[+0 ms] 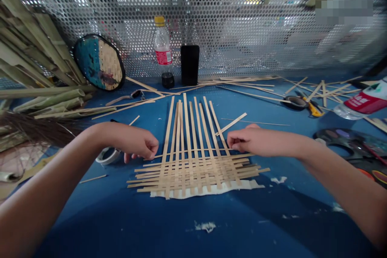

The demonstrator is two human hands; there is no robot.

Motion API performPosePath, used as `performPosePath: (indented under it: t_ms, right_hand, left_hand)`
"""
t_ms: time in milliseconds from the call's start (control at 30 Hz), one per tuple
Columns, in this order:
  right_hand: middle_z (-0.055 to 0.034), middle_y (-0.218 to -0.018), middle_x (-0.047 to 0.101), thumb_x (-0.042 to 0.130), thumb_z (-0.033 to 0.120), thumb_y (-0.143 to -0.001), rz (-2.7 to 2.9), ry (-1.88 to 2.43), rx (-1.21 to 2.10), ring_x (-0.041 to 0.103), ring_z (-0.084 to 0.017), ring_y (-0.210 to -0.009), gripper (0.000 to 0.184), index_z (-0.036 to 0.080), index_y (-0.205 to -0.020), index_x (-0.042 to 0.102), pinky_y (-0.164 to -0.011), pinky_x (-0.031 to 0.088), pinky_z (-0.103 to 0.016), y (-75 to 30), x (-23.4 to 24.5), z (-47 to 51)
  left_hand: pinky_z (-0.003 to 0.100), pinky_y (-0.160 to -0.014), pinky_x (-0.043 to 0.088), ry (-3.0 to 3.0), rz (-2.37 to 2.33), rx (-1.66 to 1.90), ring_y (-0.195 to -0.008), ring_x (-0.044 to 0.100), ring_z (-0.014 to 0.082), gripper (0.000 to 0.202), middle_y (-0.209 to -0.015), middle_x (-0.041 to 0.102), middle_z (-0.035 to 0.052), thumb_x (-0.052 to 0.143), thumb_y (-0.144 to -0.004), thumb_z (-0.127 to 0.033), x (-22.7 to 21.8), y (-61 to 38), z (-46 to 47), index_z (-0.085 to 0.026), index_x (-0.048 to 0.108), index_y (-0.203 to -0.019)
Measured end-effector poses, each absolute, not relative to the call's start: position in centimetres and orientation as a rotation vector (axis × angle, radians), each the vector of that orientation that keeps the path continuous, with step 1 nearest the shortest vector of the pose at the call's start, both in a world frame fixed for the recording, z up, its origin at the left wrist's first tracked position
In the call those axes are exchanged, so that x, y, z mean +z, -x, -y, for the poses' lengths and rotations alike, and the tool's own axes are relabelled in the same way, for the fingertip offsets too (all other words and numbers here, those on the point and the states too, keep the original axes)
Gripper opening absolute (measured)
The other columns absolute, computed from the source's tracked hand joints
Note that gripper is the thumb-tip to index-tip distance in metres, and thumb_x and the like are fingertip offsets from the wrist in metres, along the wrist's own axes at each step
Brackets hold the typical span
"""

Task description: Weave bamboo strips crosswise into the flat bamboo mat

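A half-woven mat of bamboo strips [193, 167] lies on the blue table, its long upright strips fanning toward the back. Along its near edge runs a band of white tape [208, 189]. A thin cross bamboo strip [201, 151] passes through the uprights just beyond the woven part. At the strip's left end, my left hand [137, 143] is closed in a pinch. My right hand [250, 141] pinches at the other end, beside the rightmost upright. Its curled fingers partly hide that end. A short loose strip [234, 123] lies beyond my right hand.
A cola bottle [163, 52] and a black phone [190, 65] stand against the perforated metal screen [223, 20]. Tape rolls [108, 155], a yellow cutter [315, 109], a paint palette [341, 141] and a labelled bottle [363, 100] lie around. Bamboo pieces [54, 100] crowd the left.
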State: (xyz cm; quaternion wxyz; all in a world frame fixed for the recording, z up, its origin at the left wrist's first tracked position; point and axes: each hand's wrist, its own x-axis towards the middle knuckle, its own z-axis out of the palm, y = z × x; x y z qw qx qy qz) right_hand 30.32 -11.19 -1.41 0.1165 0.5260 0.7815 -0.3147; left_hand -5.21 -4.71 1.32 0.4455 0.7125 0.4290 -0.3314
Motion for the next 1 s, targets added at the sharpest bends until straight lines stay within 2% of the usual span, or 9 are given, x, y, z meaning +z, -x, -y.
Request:
performPosePath:
  t_ms: [100, 200, 267, 333, 400, 467, 600, 800, 1000]
  right_hand:
    - [-0.0038, -0.083, 0.061, 0.040, 0.029, -0.093, -2.392, -1.571, -0.712, 0.050, -0.021, -0.079, 0.022, 0.023, -0.082, 0.058, -0.084, 0.036, -0.045, -30.4, -1.3, 11.4]
    - [-0.0076, -0.098, 0.064, 0.043, 0.025, -0.091, -2.579, -1.738, -0.376, 0.055, -0.024, -0.090, 0.020, 0.021, -0.090, 0.063, -0.090, 0.035, -0.050, -29.1, -1.3, 12.5]
    - [-0.0098, -0.105, 0.064, 0.041, 0.024, -0.094, -2.717, -1.855, -0.336, 0.057, -0.024, -0.095, 0.024, 0.020, -0.099, 0.064, -0.087, 0.040, -0.046, -27.3, -1.7, 13.6]
    - [-0.0117, -0.110, 0.063, 0.038, 0.024, -0.097, -2.839, -1.874, -0.455, 0.057, -0.022, -0.098, 0.028, 0.018, -0.108, 0.063, -0.081, 0.046, -0.038, -25.3, -2.5, 14.9]
    - [-0.0126, -0.109, 0.062, 0.042, 0.024, -0.097, -2.907, -1.830, -0.357, 0.056, -0.024, -0.101, 0.025, 0.016, -0.110, 0.062, -0.083, 0.047, -0.039, -23.3, -3.8, 16.2]
    - [-0.0124, -0.107, 0.061, 0.047, 0.025, -0.095, -2.879, -1.857, -0.133, 0.054, -0.027, -0.098, 0.021, 0.015, -0.107, 0.062, -0.082, 0.045, -0.044, -21.9, -5.1, 17.1]
    - [-0.0121, -0.104, 0.060, 0.050, 0.030, -0.095, -2.919, -1.914, 0.076, 0.052, -0.028, -0.094, 0.022, 0.015, -0.106, 0.060, -0.078, 0.043, -0.044, -20.9, -7.0, 17.7]
    - [-0.0098, -0.098, 0.059, 0.044, 0.021, -0.096, -3.093, -1.859, 0.056, 0.050, -0.025, -0.089, 0.016, 0.016, -0.100, 0.059, -0.076, 0.040, -0.040, -20.9, -8.1, 17.2]
    - [-0.0067, -0.092, 0.058, 0.039, 0.020, -0.098, -3.119, -1.851, -0.061, 0.050, -0.022, -0.086, 0.021, 0.018, -0.090, 0.058, -0.077, 0.039, -0.039, -20.9, -7.7, 17.3]
  left_hand:
    - [0.033, -0.067, 0.051, -2.055, -1.263, -0.723, -0.077, 0.060, 0.0218, 0.024, -0.090, 0.062, 0.0062, 0.051, -0.084, -0.045, 1.6, 4.8, 5.3, -0.022, 0.059, -0.089]
    - [0.040, -0.087, 0.046, -2.516, -1.353, -0.255, -0.095, 0.058, 0.0262, 0.030, -0.104, 0.061, 0.0108, 0.044, -0.089, -0.041, 1.1, 2.9, 7.5, -0.018, 0.060, -0.101]
    - [0.040, -0.095, 0.043, -2.578, -1.232, -0.011, -0.105, 0.055, 0.0251, 0.036, -0.113, 0.059, 0.0109, 0.034, -0.096, -0.039, -0.1, 0.9, 10.0, -0.017, 0.058, -0.112]
    - [0.043, -0.097, 0.042, -2.596, -1.251, -0.007, -0.110, 0.053, 0.0268, 0.042, -0.117, 0.059, 0.0129, 0.031, -0.099, -0.042, -1.7, -0.8, 12.6, -0.014, 0.055, -0.118]
    - [0.047, -0.097, 0.042, -2.699, -1.353, 0.031, -0.114, 0.051, 0.0304, 0.043, -0.122, 0.057, 0.0156, 0.035, -0.098, -0.043, -3.4, -1.8, 14.7, -0.012, 0.054, -0.121]
    - [0.047, -0.097, 0.042, -2.745, -1.439, 0.127, -0.116, 0.050, 0.0307, 0.041, -0.125, 0.056, 0.0161, 0.035, -0.099, -0.039, -4.6, -2.2, 15.8, -0.011, 0.053, -0.123]
    - [0.048, -0.092, 0.044, -2.738, -1.537, 0.213, -0.109, 0.053, 0.0305, 0.037, -0.117, 0.059, 0.0139, 0.041, -0.097, -0.041, -5.2, -2.3, 16.1, -0.013, 0.056, -0.114]
    - [0.049, -0.086, 0.046, -2.708, -1.580, 0.257, -0.101, 0.055, 0.0298, 0.026, -0.107, 0.061, 0.0113, 0.043, -0.096, -0.036, -5.4, -2.6, 16.2, -0.016, 0.058, -0.102]
    - [0.048, -0.082, 0.049, -2.745, -1.541, 0.268, -0.097, 0.056, 0.0289, 0.020, -0.099, 0.059, 0.0100, 0.042, -0.095, -0.032, -5.6, -2.5, 16.3, -0.017, 0.055, -0.095]
